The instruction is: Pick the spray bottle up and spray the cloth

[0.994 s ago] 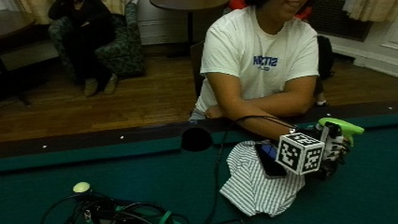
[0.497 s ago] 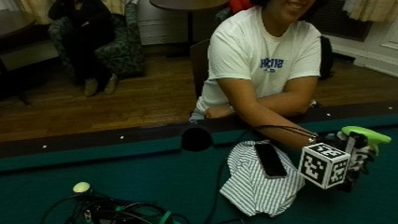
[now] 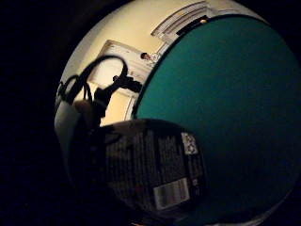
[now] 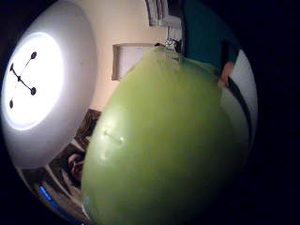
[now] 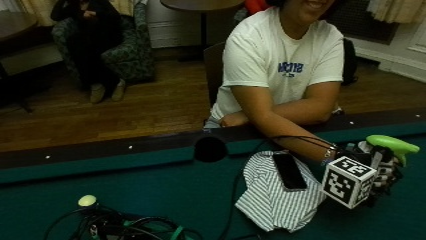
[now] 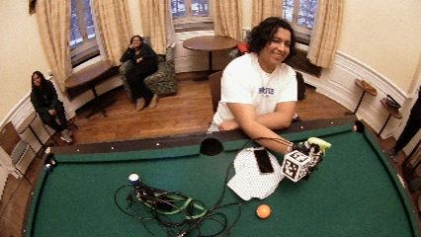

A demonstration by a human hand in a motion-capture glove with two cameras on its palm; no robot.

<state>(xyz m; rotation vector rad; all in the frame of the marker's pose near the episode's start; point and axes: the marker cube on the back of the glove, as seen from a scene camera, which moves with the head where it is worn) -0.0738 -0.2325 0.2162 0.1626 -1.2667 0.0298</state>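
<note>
- Person sits at a pool table (image 5: 100,175) w/ green felt; right hand (image 5: 381,167) in black glove is out over the felt, on the person's right side of the cloth.
- Right hand is wrapped round the spray bottle (image 5: 393,145), fingers curled on it; bottle is up off the felt, its light-green trigger head sticking out above the hand.
- Thumb-side palm view: green head (image 4: 164,140) fills most of the view, so it's right against the palm. Little-finger-side view: bottle's dark label w/ barcode (image 3: 155,176) close up, felt beyond it.
- Striped cloth (image 5: 276,197) lies crumpled on the felt just beside the hand, between it and the table's side pocket (image 5: 210,148).
- Black phone (image 5: 289,171) rests on top of the cloth.
- Bare left arm is folded along the rail (image 5: 133,147).
- Elsewhere on the felt: tangle of cables (image 6: 174,207), orange ball (image 6: 263,211), a white ball (image 6: 133,177) near the cables.
</note>
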